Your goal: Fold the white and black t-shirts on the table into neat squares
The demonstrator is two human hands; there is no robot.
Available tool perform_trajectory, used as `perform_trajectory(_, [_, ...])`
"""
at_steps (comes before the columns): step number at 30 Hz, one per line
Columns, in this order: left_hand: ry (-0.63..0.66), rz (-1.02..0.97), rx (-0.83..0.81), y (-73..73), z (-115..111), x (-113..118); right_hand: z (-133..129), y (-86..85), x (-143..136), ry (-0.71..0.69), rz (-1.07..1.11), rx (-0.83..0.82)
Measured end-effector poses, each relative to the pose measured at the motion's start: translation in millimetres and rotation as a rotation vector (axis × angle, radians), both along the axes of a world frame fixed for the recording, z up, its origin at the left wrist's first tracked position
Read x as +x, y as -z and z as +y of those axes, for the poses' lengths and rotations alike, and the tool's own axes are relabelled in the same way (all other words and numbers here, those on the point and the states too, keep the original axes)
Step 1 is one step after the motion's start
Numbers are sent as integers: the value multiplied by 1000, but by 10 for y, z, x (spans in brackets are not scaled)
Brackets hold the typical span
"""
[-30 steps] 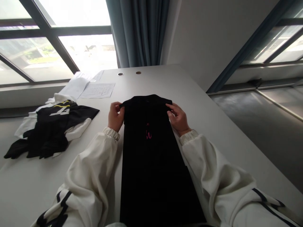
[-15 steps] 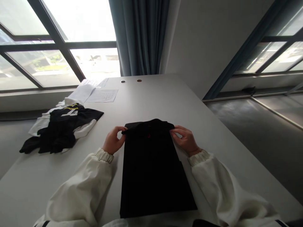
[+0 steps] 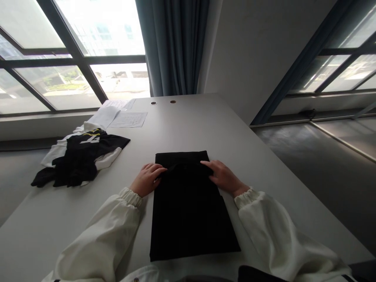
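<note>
A black garment [image 3: 190, 219], folded into a long panel, lies flat in front of me. Its far end has a raised fold between my hands. My left hand [image 3: 147, 178] pinches the left side of that fold, fingers on top and thumb beneath. On the opposite side, my right hand [image 3: 225, 177] grips the fold's right edge between thumb and fingers. Part of the cloth reaches beyond the fold, away from me. The dark fabric hides most of its layers.
The garment rests on a long white table [image 3: 188, 125]. To the left is a loose pile of black and white clothes [image 3: 79, 156]. Papers [image 3: 128, 119] lie behind the pile, near the window. Two round cable holes sit near the table's far end.
Both hands have brought the top edge of the garment slightly nearer to me and inward. A flat strip of cloth now shows beyond the fold.
</note>
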State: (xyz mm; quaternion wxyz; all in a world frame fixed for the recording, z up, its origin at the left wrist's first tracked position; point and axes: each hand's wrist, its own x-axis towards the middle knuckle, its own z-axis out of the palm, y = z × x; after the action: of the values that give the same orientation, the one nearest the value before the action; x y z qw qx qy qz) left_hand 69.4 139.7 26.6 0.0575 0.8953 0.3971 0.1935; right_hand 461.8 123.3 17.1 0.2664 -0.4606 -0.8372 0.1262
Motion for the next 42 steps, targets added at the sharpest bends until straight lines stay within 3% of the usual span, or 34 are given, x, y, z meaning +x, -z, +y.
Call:
perform_trajectory(4, [103, -125, -19, 81, 52, 0, 21, -16, -35, -66, 16, 67])
perform_trajectory(8, [179, -266, -213, 87, 44, -106, -12, -20, 25, -123, 201, 100])
perform_trajectory(12, [260, -255, -302, 22, 5, -191, -59, -44, 52, -261, 105, 39])
perform_trajectory(17, [212, -199, -265, -60, -34, -178, -93, -93, 68, -224, 34, 55])
perform_trajectory(27, [227, -130, -283, -131, -158, -172, -158, -211, 139, -290, 17, -148])
perform_trajectory(30, [137, -53, -220, -262, -190, -78, -137, -234, 127, -262, 30, -83])
perform_trajectory(33, [-21, -58, -116, -359, -178, 220, -56, -264, -48, -87, 117, 107])
perform_trajectory(35, [-93, -53, -43, -328, -132, 487, 30, -266, -260, 3, 126, 184])
perform_trajectory(38, [-113, 85, 5, -133, -13, 805, 164, -194, -599, 32, -36, 127])
perform_trajectory(42, [-131, 229, -42, 140, 173, 863, 264, -10, -834, 126, -292, -74])
